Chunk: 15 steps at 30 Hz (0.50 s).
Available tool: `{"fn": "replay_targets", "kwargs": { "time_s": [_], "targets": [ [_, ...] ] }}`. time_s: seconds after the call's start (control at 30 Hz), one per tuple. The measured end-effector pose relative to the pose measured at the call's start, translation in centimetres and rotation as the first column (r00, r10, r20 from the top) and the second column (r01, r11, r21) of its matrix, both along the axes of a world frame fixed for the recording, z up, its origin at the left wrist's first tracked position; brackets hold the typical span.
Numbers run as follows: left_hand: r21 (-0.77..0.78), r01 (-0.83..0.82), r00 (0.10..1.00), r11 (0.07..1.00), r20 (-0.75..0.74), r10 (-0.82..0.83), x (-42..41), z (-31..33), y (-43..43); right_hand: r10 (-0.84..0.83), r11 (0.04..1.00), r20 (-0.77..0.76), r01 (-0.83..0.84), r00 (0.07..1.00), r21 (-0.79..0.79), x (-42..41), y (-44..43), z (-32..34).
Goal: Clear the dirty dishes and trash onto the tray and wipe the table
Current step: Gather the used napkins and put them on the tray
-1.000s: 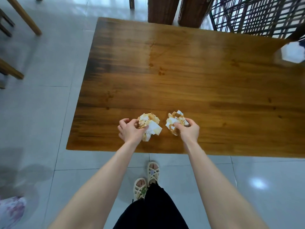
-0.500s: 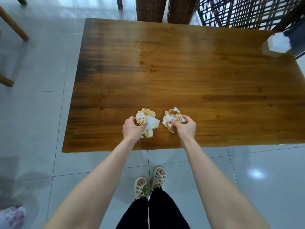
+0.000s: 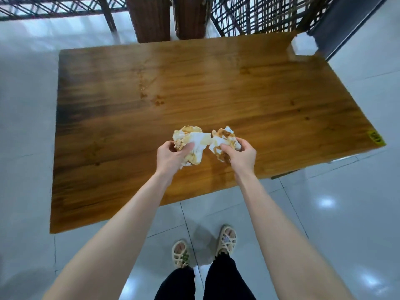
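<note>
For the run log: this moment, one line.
left hand grips left napkin wad | right hand grips right napkin wad | over table | tray unseen

The left forearm (image 3: 121, 217) and right forearm (image 3: 279, 217) are bare. Black trousers (image 3: 226, 280) end in frayed hems above cream woven sandals (image 3: 226, 240), the left sandal (image 3: 180, 254) bearing a small green ornament.
</note>
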<state>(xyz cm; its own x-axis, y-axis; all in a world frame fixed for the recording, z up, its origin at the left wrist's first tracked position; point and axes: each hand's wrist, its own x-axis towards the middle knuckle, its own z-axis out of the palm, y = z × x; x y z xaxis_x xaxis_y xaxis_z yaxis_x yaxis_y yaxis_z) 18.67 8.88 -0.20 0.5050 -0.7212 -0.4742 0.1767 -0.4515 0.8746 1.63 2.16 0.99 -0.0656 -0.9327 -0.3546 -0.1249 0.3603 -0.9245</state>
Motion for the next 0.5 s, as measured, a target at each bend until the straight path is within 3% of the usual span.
{"fn": "replay_targets", "kwargs": {
  "time_s": [0.5],
  "targets": [
    [-0.066, 0.235, 0.972, 0.97, 0.03, -0.233, -18.9, 3.7, -13.3, -0.266, 0.961, 0.076, 0.27, 0.961, -0.051, -19.4, -8.3, 2.9]
  ]
}}
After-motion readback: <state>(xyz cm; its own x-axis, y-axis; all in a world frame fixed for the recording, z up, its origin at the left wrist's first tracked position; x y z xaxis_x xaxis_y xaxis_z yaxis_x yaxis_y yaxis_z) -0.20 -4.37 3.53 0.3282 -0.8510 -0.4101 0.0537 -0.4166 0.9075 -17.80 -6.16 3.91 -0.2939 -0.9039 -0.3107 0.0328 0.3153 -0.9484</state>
